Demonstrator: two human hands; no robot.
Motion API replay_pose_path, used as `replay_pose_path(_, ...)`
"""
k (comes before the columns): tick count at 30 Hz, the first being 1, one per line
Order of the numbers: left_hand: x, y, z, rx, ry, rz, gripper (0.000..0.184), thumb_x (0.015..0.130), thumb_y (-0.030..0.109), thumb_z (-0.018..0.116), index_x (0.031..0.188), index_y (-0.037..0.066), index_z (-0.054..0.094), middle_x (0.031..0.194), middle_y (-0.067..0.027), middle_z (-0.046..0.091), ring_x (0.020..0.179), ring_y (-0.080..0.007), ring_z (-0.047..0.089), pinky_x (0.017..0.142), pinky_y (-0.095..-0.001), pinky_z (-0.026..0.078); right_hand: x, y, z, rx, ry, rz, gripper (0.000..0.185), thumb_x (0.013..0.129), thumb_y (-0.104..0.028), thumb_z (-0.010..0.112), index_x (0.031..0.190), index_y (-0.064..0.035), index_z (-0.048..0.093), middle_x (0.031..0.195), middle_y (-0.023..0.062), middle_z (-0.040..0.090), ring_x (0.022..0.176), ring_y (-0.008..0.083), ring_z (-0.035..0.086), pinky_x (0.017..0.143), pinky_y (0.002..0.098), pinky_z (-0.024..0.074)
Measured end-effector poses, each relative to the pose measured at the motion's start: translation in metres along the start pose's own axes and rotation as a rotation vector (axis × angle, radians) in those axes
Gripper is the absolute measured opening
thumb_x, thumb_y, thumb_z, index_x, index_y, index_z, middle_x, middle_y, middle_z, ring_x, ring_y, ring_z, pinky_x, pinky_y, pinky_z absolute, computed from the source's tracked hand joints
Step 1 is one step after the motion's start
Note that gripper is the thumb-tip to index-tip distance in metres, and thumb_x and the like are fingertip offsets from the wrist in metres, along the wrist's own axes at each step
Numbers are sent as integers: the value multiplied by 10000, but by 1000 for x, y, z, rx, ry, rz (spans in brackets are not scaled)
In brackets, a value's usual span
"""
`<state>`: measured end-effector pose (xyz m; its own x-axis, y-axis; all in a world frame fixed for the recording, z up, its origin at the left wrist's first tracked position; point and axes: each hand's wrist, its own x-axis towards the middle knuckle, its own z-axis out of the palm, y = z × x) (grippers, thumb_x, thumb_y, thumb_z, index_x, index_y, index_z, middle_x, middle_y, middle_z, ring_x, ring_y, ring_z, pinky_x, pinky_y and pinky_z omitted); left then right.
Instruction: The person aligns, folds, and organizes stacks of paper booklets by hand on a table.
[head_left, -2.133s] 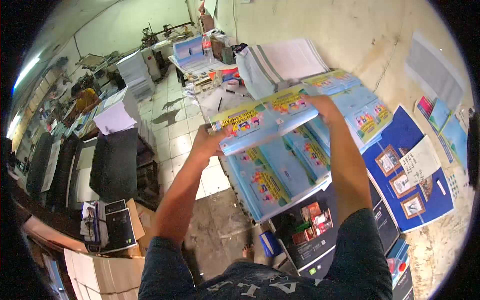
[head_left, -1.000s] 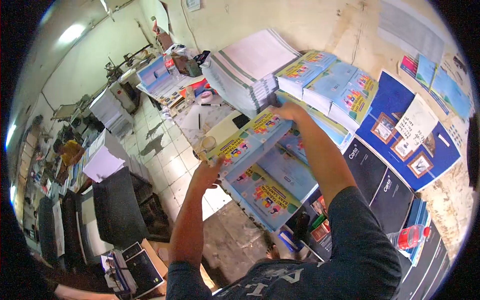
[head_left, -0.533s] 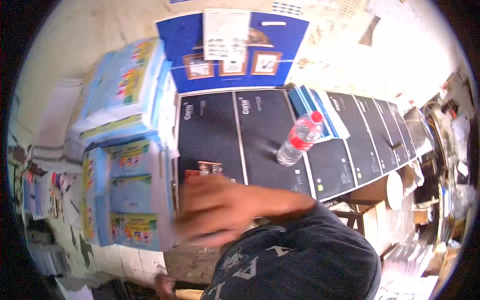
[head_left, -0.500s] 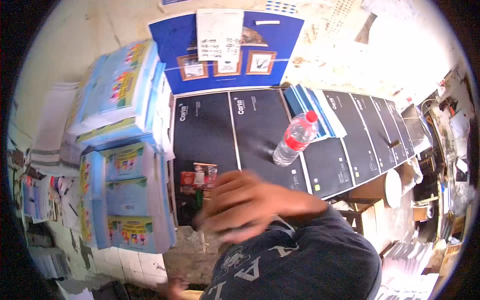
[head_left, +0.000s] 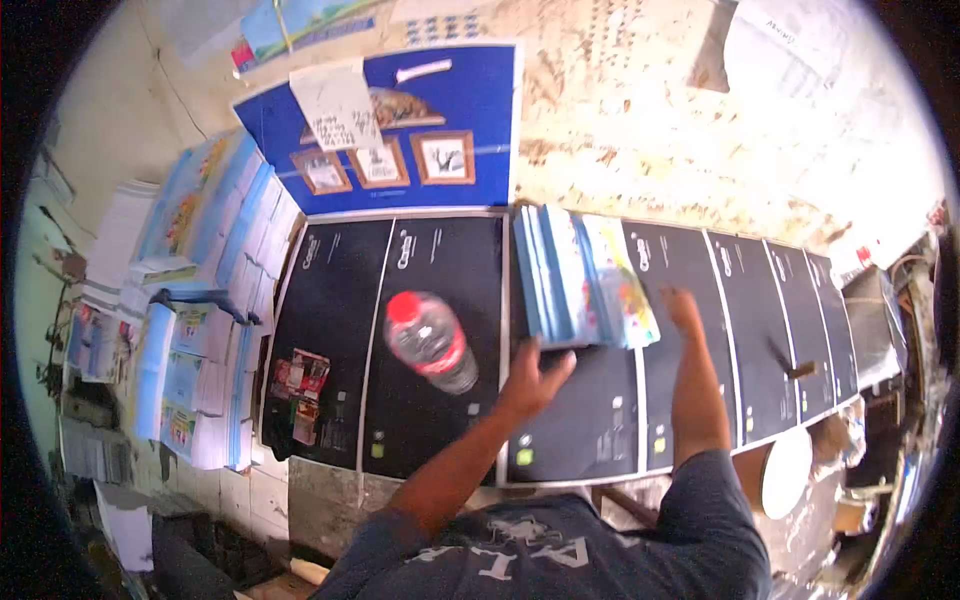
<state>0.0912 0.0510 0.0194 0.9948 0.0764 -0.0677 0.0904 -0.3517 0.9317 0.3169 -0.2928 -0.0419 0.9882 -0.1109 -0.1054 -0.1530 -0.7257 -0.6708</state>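
Note:
A row of blue and yellow booklets [head_left: 580, 280] lies fanned and overlapping on the black-topped table [head_left: 440, 260]. My left hand [head_left: 535, 380] is at the near left corner of the booklets, thumb and fingers apart, and nothing shows in it. Off the right side of the booklets is my right hand [head_left: 682, 312], its fingers stretched forward and slightly blurred, with no object visible in it. A clear plastic bottle [head_left: 435, 345] with a red cap and red label stands to the left of my left hand.
Tall stacks of similar booklets [head_left: 200, 215] rise at the left end. A small red packet [head_left: 302, 375] lies near the left front edge. A small brown object [head_left: 802, 371] sits toward the right. Beyond the front edge is a round white-topped object [head_left: 782, 475].
The view has swung to the right. An arm that reached across toward the left stacks has come back, and both my hands are now on either side of the fanned booklets.

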Motion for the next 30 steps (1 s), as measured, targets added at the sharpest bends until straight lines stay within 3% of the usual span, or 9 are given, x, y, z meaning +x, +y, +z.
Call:
replay_pose_path(4, 180, -62, 16, 12, 225, -571, 1153, 777, 784, 626, 1430, -140, 403, 1444, -353, 453, 1361, -443, 455, 1137, -476, 354, 28, -8, 43, -93, -158, -27, 614, 882, -509, 665, 1130, 52, 672, 1076, 301, 684, 1021, 398, 669, 883, 466, 517)
replay_pose_path(8, 218, -19, 15, -65, 206, -722, 1059, 666, 779, 741, 1248, -99, 631, 1338, -243, 599, 1268, -306, 561, 1030, -430, 444, 0, -76, 34, -188, -159, -119, 674, 821, -556, 714, 1141, 36, 678, 1191, 280, 629, 1184, 468, 553, 1061, 507, 427)
replay_pose_path(14, 218, 36, 59, -389, 30, -687, 1037, 708, 670, 791, 1440, -4, 498, 1451, -191, 529, 1350, -305, 489, 1096, -440, 378, 15, -66, 91, 191, -298, -225, 597, 818, -423, 787, 1166, 48, 670, 1006, 209, 725, 911, 273, 700, 828, 374, 530)
replay_pose_path(17, 222, 70, 74, -262, 31, -500, 896, 695, 505, 881, 1311, -72, 580, 1296, -188, 628, 1094, -285, 651, 940, -392, 509, 19, -54, 89, 638, -497, -237, 450, 885, -280, 757, 1143, 71, 644, 913, 71, 683, 840, 124, 591, 771, 324, 511)
replay_pose_path(20, 248, 0, 95, 346, 165, -432, 929, 632, 408, 892, 1291, -87, 463, 1169, -286, 666, 1111, -395, 659, 940, -442, 526, 18, -42, 105, 528, -419, -255, 472, 880, -240, 772, 1183, 86, 615, 928, 68, 677, 855, 131, 587, 767, 332, 508)
replay_pose_path(24, 190, 76, 66, 490, 27, -313, 803, 673, 343, 855, 1265, -37, 468, 1152, -301, 658, 1109, -444, 641, 916, -482, 529, -41, -57, 22, 952, -701, -268, 579, 831, -250, 830, 1237, 73, 575, 1187, 144, 625, 991, 205, 632, 823, 359, 536)
replay_pose_path(25, 164, 92, 57, 612, -63, -215, 773, 689, 323, 852, 1263, -30, 472, 1153, -300, 652, 1075, -443, 651, 883, -478, 537, -63, -33, 13, 397, -310, -428, 533, 819, -188, 816, 1242, 41, 585, 1211, 158, 607, 996, 228, 644, 837, 355, 540)
replay_pose_path(27, 106, 111, 38, 698, -201, 4, 741, 709, 288, 844, 1285, 1, 476, 1124, -280, 654, 1026, -436, 662, 857, -478, 541, -118, -38, -54, 327, -365, -514, 511, 827, -129, 781, 1271, 5, 567, 1108, 170, 622, 1001, 277, 670, 842, 394, 550)
replay_pose_path(30, 17, 110, 20, 737, -400, 48, 822, 699, 267, 847, 1373, 30, 442, 1135, -253, 639, 1067, -417, 639, 916, -487, 509, -193, -6, -104, 342, -452, -169, 482, 798, -103, 779, 1231, -17, 584, 1126, 177, 613, 990, 291, 671, 850, 410, 544)
